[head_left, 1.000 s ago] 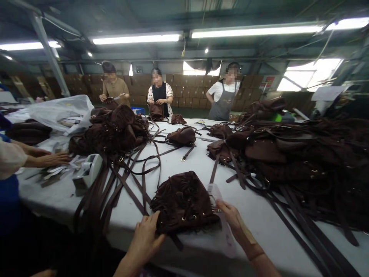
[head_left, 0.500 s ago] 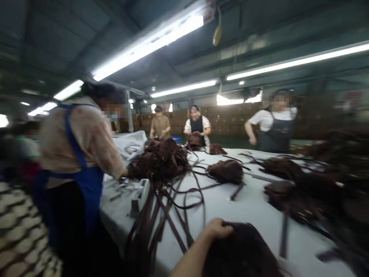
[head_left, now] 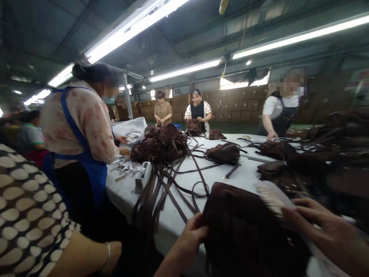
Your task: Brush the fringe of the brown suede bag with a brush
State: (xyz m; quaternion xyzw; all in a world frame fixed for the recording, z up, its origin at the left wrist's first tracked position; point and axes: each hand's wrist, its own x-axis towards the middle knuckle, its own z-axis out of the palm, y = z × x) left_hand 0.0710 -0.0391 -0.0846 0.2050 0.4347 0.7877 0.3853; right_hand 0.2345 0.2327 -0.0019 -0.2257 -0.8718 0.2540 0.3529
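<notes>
Now brown bag (head_left: 245,227) sits between both hands (head_left: 193,232)

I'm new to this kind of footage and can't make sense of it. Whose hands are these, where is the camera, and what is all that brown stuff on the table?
The camera sits on a worker's head and looks forward and down, so the two hands at the bottom are that person's own. The left hand grips the edge of a dark brown fringed bag; the right hand rests on its other side, by a clear plastic sleeve. On the white table lie long brown straps, a heap of bags and a single bag. Other people work around the table; one in a blue apron stands at left.
</notes>
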